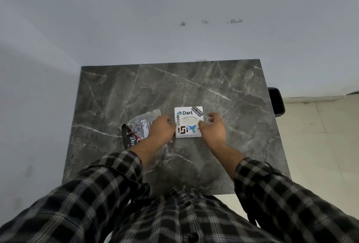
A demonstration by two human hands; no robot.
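A white square box (188, 122) covered in stickers ("Dart", "code", a blue bird) lies flat on the dark marble table (223, 91). It has a pale oval opening in its top. My left hand (162, 129) grips the box's left edge with curled fingers. At the right edge, my right hand (212, 126) pinches the box, its thumb on the top near the bird sticker and its fingers curled behind the side.
A clear plastic packet with a black printed label (138, 126) lies left of the box, partly under my left wrist. A black bin (276, 101) stands off the table's right side. The wall runs along the table's far and left edges.
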